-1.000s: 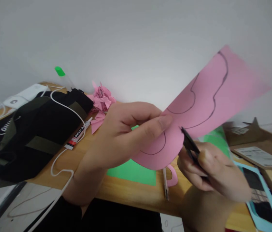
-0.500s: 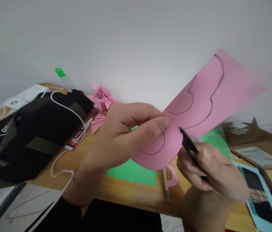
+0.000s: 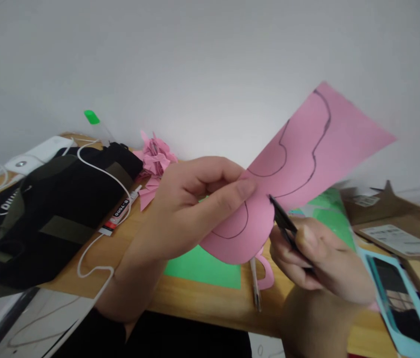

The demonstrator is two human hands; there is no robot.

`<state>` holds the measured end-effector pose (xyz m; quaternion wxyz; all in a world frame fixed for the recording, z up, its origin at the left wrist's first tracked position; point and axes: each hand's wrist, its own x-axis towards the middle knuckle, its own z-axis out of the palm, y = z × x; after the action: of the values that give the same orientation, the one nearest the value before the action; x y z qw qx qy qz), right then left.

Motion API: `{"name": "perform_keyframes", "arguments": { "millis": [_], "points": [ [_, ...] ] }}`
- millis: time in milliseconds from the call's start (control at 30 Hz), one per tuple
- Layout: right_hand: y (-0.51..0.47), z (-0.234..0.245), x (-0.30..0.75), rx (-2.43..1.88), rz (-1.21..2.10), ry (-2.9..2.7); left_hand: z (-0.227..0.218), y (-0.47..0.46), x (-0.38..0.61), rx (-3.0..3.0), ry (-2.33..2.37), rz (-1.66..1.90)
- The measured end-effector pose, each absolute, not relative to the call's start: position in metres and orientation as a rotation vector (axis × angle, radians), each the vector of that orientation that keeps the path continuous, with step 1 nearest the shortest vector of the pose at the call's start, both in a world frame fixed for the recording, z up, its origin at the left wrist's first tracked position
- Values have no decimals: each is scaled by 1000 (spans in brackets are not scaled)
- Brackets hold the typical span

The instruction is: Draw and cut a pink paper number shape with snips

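Note:
My left hand [image 3: 198, 209] pinches a sheet of pink paper [image 3: 338, 132] between thumb and fingers, holding it up at a slant. Dark wavy lines are drawn across the paper, and its lower end has a rounded cut edge. Black scissors [image 3: 286, 221] sit in my right hand [image 3: 319, 253], its fingers wrapped round the handles. The blades meet the paper close to a drawn line, just right of my left thumb. Below the paper lies a green sheet [image 3: 206, 268] on the wooden table [image 3: 210, 303]. A curved pink scrap [image 3: 267, 273] lies beside a pen [image 3: 256, 288].
A black bag [image 3: 60, 209] and a white cable [image 3: 107, 171] lie on the left. Near the wall are crumpled pink paper pieces [image 3: 154, 156] and a glue tube [image 3: 120, 214]. To the right are a cardboard box [image 3: 399, 223] and a phone [image 3: 399, 301] on light blue.
The pink paper and the scissors have shifted slightly left in view, with the paper's far corner lower. Both hands keep their holds.

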<state>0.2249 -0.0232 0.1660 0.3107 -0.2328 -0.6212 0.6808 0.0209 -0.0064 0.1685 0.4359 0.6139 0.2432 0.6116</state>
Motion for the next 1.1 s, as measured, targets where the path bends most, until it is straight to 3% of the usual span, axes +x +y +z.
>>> {"name": "perform_keyframes", "arguments": {
  "millis": [1100],
  "points": [
    [-23, 168, 224, -692, 1808, -1638, 163, -1, 25, 1218, 651, 1700]
  ]
}}
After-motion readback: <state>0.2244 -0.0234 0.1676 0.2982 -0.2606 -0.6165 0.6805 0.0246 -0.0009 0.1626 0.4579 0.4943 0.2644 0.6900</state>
